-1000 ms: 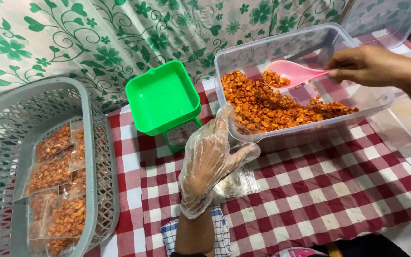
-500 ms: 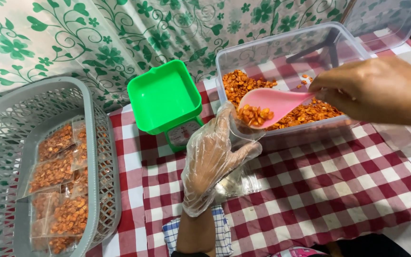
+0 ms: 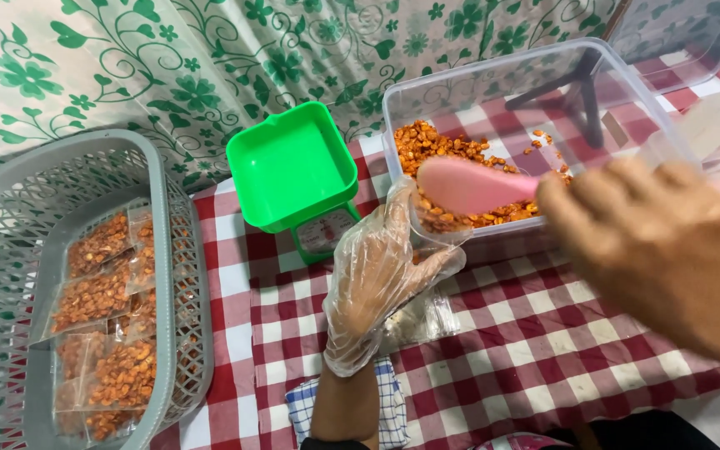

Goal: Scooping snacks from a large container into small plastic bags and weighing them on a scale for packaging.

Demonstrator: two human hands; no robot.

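Our worktop [image 3: 543,333] wears a red-and-white checked cloth, with a green floral sheet [image 3: 127,75] behind. Our right hand [image 3: 660,250] is clamped on a pink scoop [image 3: 468,185] over the clear tub [image 3: 493,83] of orange snacks [image 3: 435,146]. Our gloved left hand [image 3: 372,279], fingers spread, touches a small clear bag [image 3: 422,317] beside the green scale [image 3: 293,171].

A thin, clear, crinkled plastic glove [image 3: 372,283] is worn; the pink scoop [image 3: 468,185] is smooth matt plastic, the green tray [image 3: 293,167] glossy plastic, the tablecloth [image 3: 535,333] woven cloth.
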